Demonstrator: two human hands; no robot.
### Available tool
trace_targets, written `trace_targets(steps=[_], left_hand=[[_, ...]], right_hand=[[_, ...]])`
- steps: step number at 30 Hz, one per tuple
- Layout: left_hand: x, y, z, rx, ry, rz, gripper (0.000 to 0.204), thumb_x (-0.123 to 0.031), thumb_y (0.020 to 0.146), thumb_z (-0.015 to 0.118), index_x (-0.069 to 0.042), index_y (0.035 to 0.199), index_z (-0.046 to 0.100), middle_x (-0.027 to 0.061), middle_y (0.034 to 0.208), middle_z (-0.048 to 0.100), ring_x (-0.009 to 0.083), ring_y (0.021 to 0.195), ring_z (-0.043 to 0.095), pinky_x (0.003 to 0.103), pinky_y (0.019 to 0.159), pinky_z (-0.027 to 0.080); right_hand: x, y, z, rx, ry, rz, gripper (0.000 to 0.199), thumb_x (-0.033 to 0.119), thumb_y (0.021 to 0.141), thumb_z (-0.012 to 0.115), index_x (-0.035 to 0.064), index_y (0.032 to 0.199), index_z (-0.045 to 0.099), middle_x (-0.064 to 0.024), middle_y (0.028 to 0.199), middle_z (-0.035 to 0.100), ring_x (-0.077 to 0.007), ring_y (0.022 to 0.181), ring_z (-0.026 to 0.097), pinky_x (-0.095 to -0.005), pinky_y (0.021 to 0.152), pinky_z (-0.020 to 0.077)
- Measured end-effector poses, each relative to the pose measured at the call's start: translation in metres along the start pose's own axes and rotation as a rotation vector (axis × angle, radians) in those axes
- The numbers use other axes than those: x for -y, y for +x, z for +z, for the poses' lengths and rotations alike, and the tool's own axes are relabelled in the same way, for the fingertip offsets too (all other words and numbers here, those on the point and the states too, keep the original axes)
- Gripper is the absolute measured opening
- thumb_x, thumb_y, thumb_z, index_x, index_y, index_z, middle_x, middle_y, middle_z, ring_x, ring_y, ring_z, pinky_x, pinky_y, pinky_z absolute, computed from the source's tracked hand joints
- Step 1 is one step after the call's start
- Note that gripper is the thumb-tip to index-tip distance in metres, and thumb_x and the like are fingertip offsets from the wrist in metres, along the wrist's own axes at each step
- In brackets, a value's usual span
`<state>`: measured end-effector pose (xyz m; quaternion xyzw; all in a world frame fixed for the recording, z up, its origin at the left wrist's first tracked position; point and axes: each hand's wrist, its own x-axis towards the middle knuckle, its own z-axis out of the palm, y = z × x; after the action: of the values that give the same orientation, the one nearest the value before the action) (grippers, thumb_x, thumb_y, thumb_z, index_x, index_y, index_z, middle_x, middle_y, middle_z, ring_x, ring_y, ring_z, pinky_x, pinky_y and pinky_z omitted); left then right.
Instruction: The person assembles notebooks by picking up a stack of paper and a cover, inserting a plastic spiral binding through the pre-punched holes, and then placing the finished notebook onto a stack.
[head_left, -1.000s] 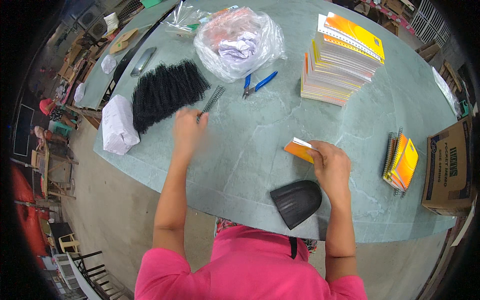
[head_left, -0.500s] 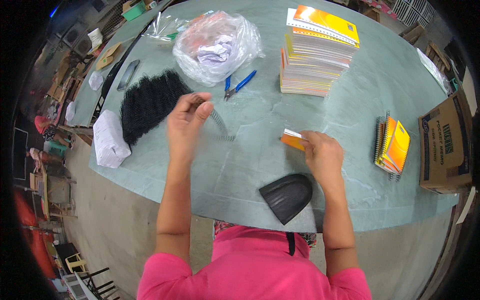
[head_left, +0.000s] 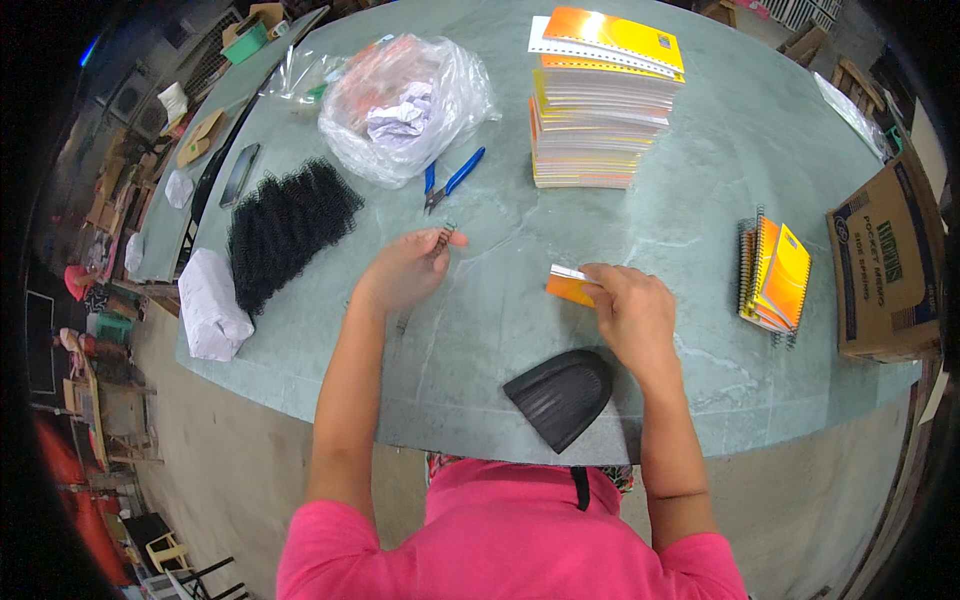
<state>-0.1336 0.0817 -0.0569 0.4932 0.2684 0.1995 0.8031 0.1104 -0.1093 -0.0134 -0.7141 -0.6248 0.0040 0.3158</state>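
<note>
Left hand holding dark coil, right hand (well apart) gripping orange notepad

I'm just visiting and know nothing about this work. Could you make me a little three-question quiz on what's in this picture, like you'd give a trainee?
1. True or false: the left hand holds a coil.
2. What does the right hand hold?
A) a box
B) a notebook
C) a bag
3. Fill in the colour: the pliers have ____ handles.

Key: 1. True. 2. B. 3. Blue.
</note>
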Motion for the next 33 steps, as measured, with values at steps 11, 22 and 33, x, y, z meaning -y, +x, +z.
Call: trace_targets(steps=[11,22,33], left_hand=[[-0.010,0.007,0.067,0.116,0.052,0.253,0.015,0.000,0.080,0.053,0.001,0.095,0.058,0.0071,0.085,0.060,0.0151,0.074,0.056,0.028,0.067,0.047],[-0.019,-0.006,0.088,0.051,0.538,-0.005,0.023,-0.019,0.084,0.065,-0.001,0.098,0.063,0.0017,0.079,0.059,0.0079,0.066,0.050,0.023,0.060,0.042],[0.003,-0.002,0.101,0.001,0.859,0.271,0.029,-0.028,0.088,0.060,-0.001,0.099,0.064,0.0059,0.067,0.058,0.0105,0.062,0.050,0.026,0.057,0.042]], right_hand=[[-0.004,0.002,0.005,-0.023,-0.046,-0.033,0.018,0.006,0.074,0.062,0.0109,0.091,0.065,-0.0051,0.071,0.062,-0.0231,0.067,0.059,-0.0363,0.060,0.0411],[0.004,0.003,0.007,-0.051,-0.004,-0.072,0.015,0.013,0.077,0.065,0.0116,0.092,0.066,-0.0041,0.072,0.063,-0.0222,0.068,0.060,-0.0357,0.060,0.0411],[0.007,0.003,0.006,-0.029,-0.021,-0.049,0.016,0.014,0.079,0.064,0.0156,0.094,0.068,-0.0023,0.070,0.063,-0.0200,0.068,0.059,-0.0344,0.060,0.0408]])
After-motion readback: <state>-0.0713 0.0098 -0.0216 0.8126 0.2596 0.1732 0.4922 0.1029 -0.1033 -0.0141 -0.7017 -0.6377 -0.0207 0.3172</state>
